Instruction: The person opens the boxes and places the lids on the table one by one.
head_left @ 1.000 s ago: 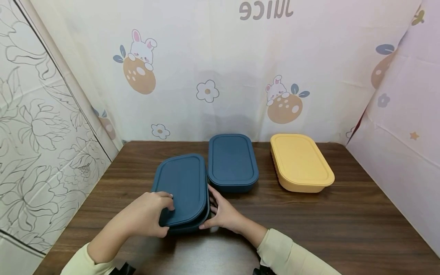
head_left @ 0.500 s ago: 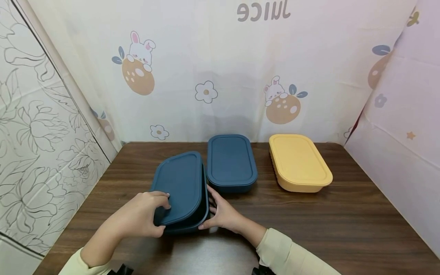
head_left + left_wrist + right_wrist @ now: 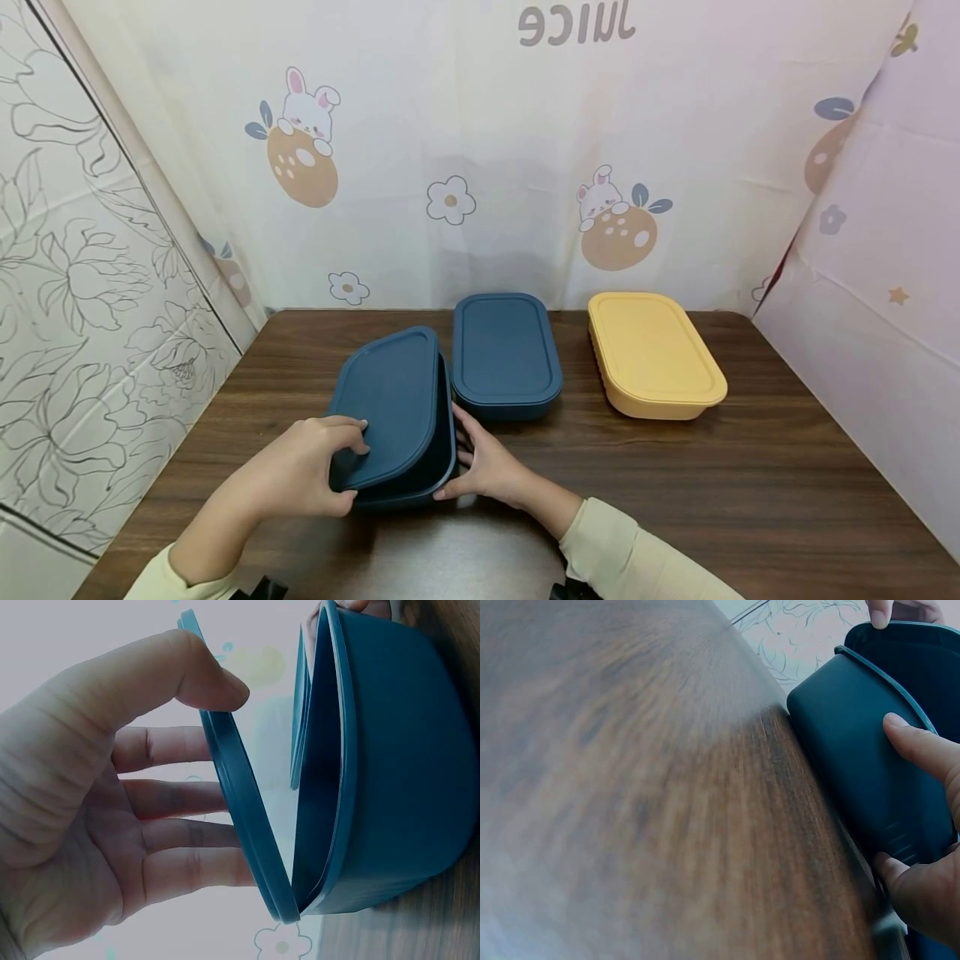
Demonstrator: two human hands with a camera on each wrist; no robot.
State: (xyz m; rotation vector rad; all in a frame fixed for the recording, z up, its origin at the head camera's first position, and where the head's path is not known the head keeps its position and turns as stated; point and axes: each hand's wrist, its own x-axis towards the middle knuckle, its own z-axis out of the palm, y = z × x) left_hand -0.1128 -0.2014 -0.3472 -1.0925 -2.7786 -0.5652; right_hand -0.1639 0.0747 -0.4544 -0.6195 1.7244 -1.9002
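A dark blue lidded lunch box (image 3: 405, 765) stands on the left part of the table. Its lid (image 3: 390, 400) is tilted, raised along the right side and low along the left, so a dark gap shows above the box. My left hand (image 3: 303, 467) pinches the lid's near left edge, thumb on the near side and fingers over the top. At the box's near right corner, my right hand (image 3: 491, 467) holds the wall, thumb in front and fingers along the right side. The box's inside is mostly hidden beneath the lid.
A second dark blue lunch box (image 3: 506, 350), lid on, stands just right of the first. Farther right is a yellow lidded lunch box (image 3: 656, 350). Behind the brown wooden table (image 3: 675, 492) hangs a printed curtain (image 3: 517, 125).
My left hand has shifted slightly left and the lid's right side has risen, widening the gap over the box. The right hand keeps its hold on the corner.
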